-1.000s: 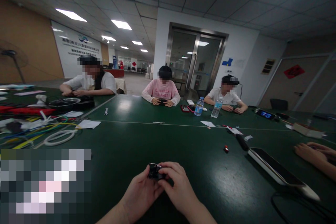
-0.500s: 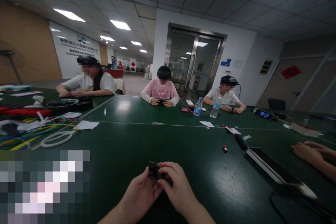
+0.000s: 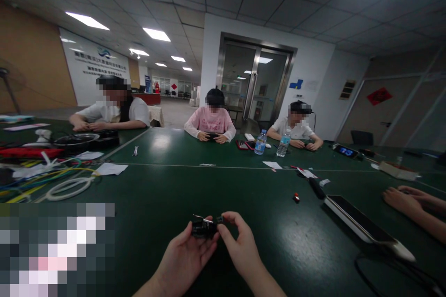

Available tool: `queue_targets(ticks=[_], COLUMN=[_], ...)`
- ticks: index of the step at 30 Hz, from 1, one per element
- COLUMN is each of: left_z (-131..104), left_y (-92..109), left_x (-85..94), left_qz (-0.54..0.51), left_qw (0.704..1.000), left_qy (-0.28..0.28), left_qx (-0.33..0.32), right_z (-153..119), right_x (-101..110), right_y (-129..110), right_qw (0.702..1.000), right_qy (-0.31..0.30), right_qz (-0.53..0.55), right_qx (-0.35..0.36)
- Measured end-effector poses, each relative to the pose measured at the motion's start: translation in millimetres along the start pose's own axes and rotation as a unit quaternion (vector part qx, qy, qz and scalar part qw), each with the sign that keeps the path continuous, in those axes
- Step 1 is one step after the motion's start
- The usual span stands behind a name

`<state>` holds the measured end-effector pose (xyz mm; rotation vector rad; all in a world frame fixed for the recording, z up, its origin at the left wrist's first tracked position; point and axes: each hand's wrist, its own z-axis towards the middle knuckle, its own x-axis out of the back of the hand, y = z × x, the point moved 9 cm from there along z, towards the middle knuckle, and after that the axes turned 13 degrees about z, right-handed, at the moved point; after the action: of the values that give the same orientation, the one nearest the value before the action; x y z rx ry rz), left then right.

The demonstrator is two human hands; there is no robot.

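My left hand (image 3: 183, 257) is closed around a small black device (image 3: 203, 229), held above the green table. A thin metal strip or wire stands out from the device's top left. My right hand (image 3: 240, 243) is just right of it, thumb and forefinger pinching a small dark block (image 3: 219, 219). That block is at the device's right end; whether the two still touch, I cannot tell. What kind of device this is does not show clearly.
On the green table (image 3: 156, 195) a small red object (image 3: 296, 197) and a white-edged slab with a dark top (image 3: 362, 222) lie to the right. Tangled cables (image 3: 69, 188) are at left, two water bottles (image 3: 260, 142) farther back. A co-worker's hands (image 3: 406, 199) rest at far right.
My right hand has drawn a little to the right, away from the black device, with the small dark block between its fingers. More of the device shows in my left hand.
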<state>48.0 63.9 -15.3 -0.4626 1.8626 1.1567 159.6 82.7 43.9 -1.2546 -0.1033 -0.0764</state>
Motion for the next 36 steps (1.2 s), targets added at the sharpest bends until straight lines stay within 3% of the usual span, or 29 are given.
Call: queue_targets(ticks=[6, 12, 15, 23, 28, 36], left_z=[-1, -1, -1, 0, -1, -1], left_y=[0, 0, -1, -1, 0, 0], left_x=[3.6, 4.1, 3.8, 4.8, 5.3, 5.3], left_qz=[0.012, 0.019, 0.027, 0.044, 0.038, 0.036], left_qw=[0.999, 0.999, 0.999, 0.998, 0.997, 0.998], left_qy=[0.031, 0.039, 0.032, 0.045, 0.070, 0.056], left_qx=[0.002, 0.008, 0.012, 0.000, -0.010, -0.007], right_z=[6, 5, 5, 5, 3, 3], right_x=[23, 50, 55, 54, 51, 46], right_y=[20, 47, 54, 57, 55, 48], right_qw=[0.988, 0.950, 0.928, 0.914, 0.919, 0.935], right_qy=[0.094, 0.213, 0.242, 0.248, 0.241, 0.212], right_qz=[0.120, 0.214, 0.268, 0.303, 0.293, 0.263], right_qx=[-0.032, -0.084, -0.095, -0.105, -0.111, -0.105])
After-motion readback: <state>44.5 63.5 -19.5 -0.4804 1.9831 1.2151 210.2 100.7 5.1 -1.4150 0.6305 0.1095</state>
